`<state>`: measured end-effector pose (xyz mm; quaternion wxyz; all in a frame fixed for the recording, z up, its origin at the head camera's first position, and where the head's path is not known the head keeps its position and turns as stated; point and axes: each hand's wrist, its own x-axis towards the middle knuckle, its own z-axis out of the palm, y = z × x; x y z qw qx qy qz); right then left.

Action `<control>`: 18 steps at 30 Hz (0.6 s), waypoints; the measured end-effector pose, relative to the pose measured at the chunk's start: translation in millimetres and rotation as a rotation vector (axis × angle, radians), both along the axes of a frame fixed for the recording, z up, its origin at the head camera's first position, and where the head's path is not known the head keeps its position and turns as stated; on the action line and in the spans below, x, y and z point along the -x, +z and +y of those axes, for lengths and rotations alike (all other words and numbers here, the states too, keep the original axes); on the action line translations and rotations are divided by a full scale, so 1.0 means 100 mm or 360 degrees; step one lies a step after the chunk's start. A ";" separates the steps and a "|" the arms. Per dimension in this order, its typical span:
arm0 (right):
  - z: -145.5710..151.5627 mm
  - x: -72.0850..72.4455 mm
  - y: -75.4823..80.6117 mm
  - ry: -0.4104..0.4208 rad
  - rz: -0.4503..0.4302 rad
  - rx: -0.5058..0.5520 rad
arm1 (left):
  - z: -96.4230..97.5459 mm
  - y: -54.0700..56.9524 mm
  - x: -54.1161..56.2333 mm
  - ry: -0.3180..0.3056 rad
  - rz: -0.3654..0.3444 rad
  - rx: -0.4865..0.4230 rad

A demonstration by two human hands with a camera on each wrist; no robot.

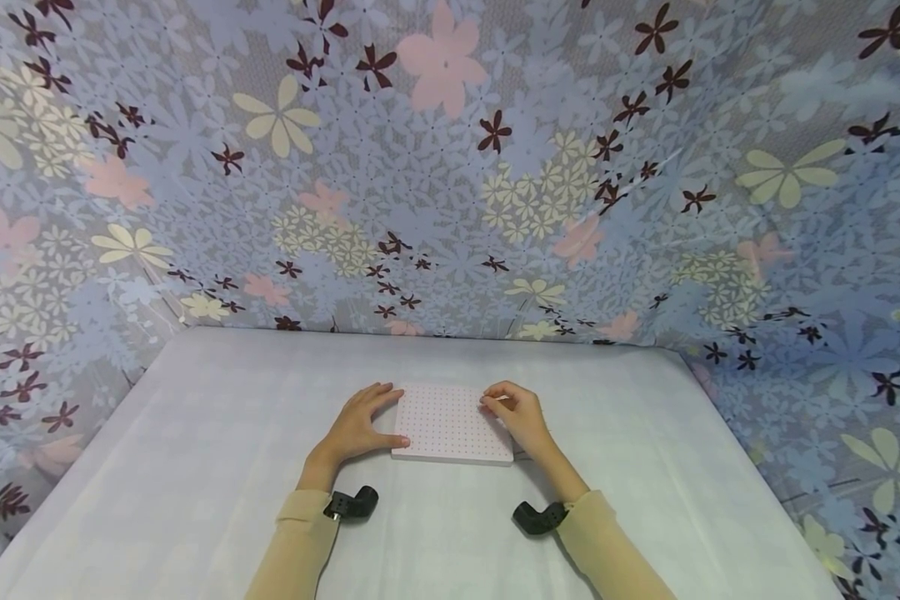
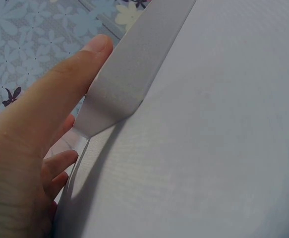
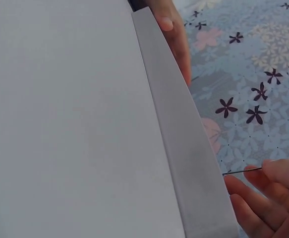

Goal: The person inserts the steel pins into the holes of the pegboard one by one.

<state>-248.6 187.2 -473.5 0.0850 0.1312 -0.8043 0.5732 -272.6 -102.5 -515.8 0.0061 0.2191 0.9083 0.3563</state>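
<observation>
A flat, pale pinkish-white board [image 1: 450, 425] with rows of small dots lies on the covered table, its thick near side [image 3: 176, 129] plain. At its left edge my left hand [image 1: 356, 425] holds it, thumb on the near corner and fingers spread toward the far corner. The left wrist view shows that thumb [image 2: 80, 69] along the top edge, the other fingers beyond the corner. Over the board's right part my right hand [image 1: 521, 415] pinches a thin, dark, needle-like piece [image 3: 242, 171] between thumb and forefinger. Its tip meets the board's outline in the right wrist view; contact is unclear.
A pale cloth covers the table [image 1: 232, 500]. Behind it and at both sides hangs flowered fabric [image 1: 420, 208]. Black wrist devices [image 1: 352, 503] sit on both forearms, near the sleeve cuffs.
</observation>
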 end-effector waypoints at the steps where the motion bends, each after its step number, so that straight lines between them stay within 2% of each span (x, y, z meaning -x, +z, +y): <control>1: -0.01 -0.01 0.01 -0.0006 -0.0007 -0.0010 | 0.00 0.00 0.00 0.0001 -0.0001 -0.0002; 7: -0.04 -0.04 0.02 -0.0020 -0.0004 -0.0024 | 0.00 0.02 -0.01 0.0007 -0.0025 -0.0009; 18: -0.09 -0.07 0.01 -0.0008 -0.0027 -0.0091 | 0.00 0.00 0.00 0.0010 -0.0003 -0.0006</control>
